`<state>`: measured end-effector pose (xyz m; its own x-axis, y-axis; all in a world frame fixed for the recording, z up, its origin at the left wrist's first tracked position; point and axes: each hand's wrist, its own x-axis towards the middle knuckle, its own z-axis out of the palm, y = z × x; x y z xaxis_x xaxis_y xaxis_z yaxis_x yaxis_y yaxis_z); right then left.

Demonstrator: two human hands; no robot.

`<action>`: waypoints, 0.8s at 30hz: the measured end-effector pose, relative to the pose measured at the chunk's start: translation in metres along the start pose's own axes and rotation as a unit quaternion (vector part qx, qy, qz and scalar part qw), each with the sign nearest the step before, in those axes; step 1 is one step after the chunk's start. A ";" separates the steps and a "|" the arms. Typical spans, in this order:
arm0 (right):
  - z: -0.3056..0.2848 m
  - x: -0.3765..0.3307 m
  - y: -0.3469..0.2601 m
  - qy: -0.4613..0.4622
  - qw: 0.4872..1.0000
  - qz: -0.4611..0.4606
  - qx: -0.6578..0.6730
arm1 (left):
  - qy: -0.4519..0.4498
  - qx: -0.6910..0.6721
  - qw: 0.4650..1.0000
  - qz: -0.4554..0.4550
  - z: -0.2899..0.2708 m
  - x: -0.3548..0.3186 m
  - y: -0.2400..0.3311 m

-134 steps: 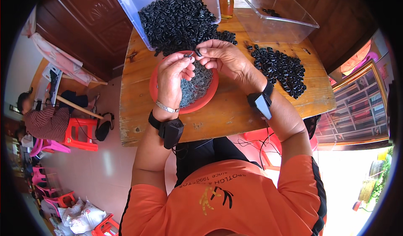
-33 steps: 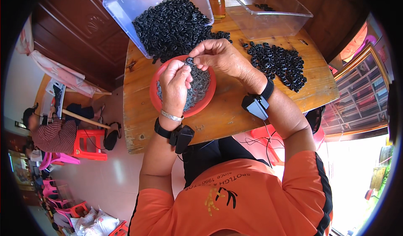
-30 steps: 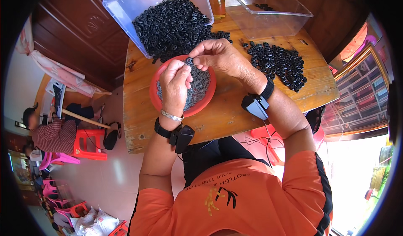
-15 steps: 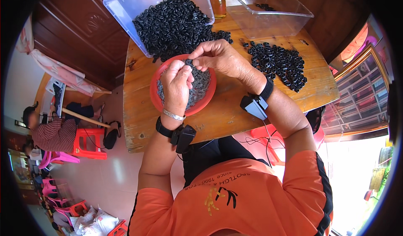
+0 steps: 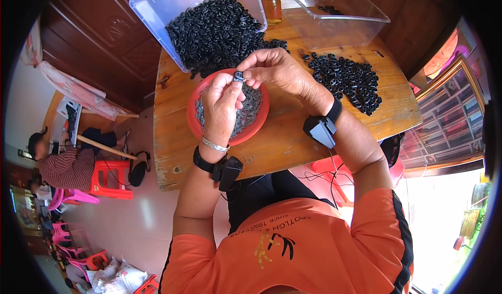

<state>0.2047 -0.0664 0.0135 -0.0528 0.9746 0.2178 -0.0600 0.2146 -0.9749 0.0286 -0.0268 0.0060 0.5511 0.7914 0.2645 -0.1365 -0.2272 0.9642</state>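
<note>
Above the red bowl (image 5: 192, 117), my two hands meet at one small black oval plastic piece (image 5: 238, 76) with holes in it. My left hand (image 5: 221, 103) pinches at its lower left side with thumb and forefinger. From the right, my right hand (image 5: 277, 74) grips the same piece between thumb and fingertips. A bit of something pale shows beside it, too small to name. The bowl holds many small thin greyish pieces (image 5: 247, 108). Just beyond it, a heap of black oval pieces (image 5: 214, 30) spills from a tipped clear plastic bin (image 5: 151, 12).
A second group of black pieces (image 5: 348, 79) lies on the wooden table (image 5: 293, 132) at right. Behind it stands another clear bin (image 5: 334, 30). A jar (image 5: 270, 4) of amber liquid with a pale green lid is between the bins. Someone sits on a red stool (image 5: 111, 179) at far left.
The black piece has turned between my fingertips and shows more of its face and holes. Both hands stay over the bowl, with only small finger shifts.
</note>
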 end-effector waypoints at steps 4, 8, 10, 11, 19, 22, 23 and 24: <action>-0.001 0.000 -0.001 -0.008 1.000 -0.012 0.011 | -0.011 0.005 1.000 -0.003 -0.003 0.000 0.000; 0.005 -0.002 -0.005 0.012 0.999 -0.014 -0.037 | -0.011 -0.008 1.000 -0.014 -0.003 0.000 0.000; 0.008 -0.003 -0.006 0.018 0.998 -0.020 -0.049 | -0.013 -0.004 1.000 -0.015 -0.003 0.001 0.000; 0.010 -0.003 -0.008 0.019 0.998 -0.023 -0.058 | -0.012 -0.004 1.000 -0.015 -0.005 0.001 -0.001; 0.014 -0.006 -0.010 0.043 0.997 -0.021 -0.061 | 0.000 -0.020 1.000 -0.001 -0.003 0.001 -0.003; 0.016 -0.007 -0.012 0.056 0.993 -0.045 -0.092 | 0.003 -0.017 1.000 0.004 -0.004 0.001 -0.003; 0.017 -0.007 -0.012 0.052 0.990 -0.058 -0.118 | 0.004 -0.018 1.000 0.004 -0.004 0.001 -0.003; 0.017 -0.007 -0.011 0.049 0.986 -0.071 -0.144 | 0.005 -0.025 1.000 -0.002 -0.004 0.001 -0.004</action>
<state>0.1887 -0.0765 0.0239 0.0324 0.9317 0.3618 0.2260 0.3458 -0.9107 0.0259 -0.0230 0.0026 0.5438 0.7978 0.2604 -0.1757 -0.1952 0.9649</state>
